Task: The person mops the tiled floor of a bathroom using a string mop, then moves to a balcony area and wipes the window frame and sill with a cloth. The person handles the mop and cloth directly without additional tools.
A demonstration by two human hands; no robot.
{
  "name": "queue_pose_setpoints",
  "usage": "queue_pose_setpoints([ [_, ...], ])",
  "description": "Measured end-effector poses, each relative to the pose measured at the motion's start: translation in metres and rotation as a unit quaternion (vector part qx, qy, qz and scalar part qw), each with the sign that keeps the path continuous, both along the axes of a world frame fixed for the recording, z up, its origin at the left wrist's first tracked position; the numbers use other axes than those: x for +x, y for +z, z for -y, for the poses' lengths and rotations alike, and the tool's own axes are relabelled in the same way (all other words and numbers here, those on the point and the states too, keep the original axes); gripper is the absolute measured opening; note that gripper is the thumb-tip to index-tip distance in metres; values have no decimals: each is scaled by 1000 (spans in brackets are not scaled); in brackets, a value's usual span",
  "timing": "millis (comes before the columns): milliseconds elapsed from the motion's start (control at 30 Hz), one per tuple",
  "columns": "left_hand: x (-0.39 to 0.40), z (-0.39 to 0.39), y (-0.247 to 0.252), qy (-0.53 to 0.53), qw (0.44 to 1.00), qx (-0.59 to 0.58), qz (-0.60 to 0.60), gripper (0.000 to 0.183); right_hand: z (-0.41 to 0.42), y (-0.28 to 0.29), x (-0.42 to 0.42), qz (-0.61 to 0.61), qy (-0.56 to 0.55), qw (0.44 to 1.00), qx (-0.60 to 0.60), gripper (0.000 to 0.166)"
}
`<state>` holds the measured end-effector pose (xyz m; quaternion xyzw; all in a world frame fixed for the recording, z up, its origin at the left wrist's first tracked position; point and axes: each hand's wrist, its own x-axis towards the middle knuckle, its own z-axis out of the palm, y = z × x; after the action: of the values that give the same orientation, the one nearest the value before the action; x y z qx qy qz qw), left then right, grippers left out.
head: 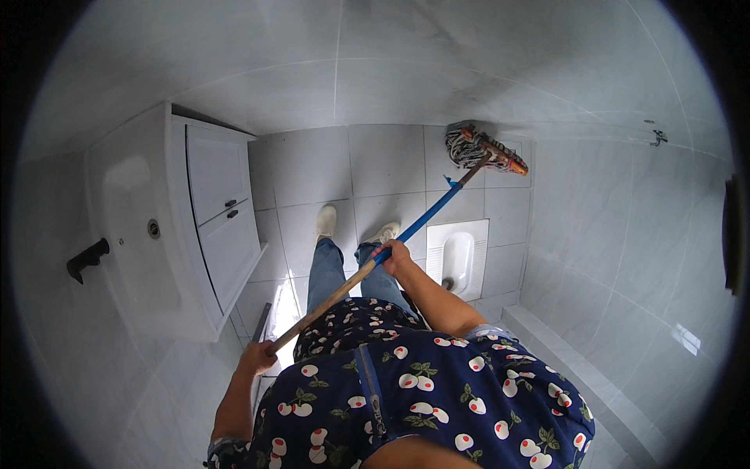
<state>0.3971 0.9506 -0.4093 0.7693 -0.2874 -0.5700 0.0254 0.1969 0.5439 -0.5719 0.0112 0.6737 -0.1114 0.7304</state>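
Note:
A string mop with a long handle (433,210), part blue and part bare wood, runs slantwise across my body. My left hand (258,357) grips the wooden end at the lower left. Farther down the shaft, my right hand (394,258) is closed around it where the blue covering begins. The mop head (469,146), grey and dark strings under an orange-brown clamp, rests on the floor tiles (387,155) against the far wall, near the right corner. A scrap of blue material sticks out from the shaft below the clamp.
To the right of my shoes is a white squat toilet (458,258). A white vanity cabinet (220,205) with a washbasin (135,234) and a black faucet (88,258) stands on the left. A small tap (658,138) juts from the tiled wall at right, above a ledge (562,346).

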Motion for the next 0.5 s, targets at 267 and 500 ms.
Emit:
queue_pose_setpoints([
  [267,11,24,5,-104,988,-27,110,20,16,27,-7,-3,-95,995,7,11],
  [500,17,26,5,-167,955,-104,221,17,26,47,-10,22,-160,987,17,24],
])
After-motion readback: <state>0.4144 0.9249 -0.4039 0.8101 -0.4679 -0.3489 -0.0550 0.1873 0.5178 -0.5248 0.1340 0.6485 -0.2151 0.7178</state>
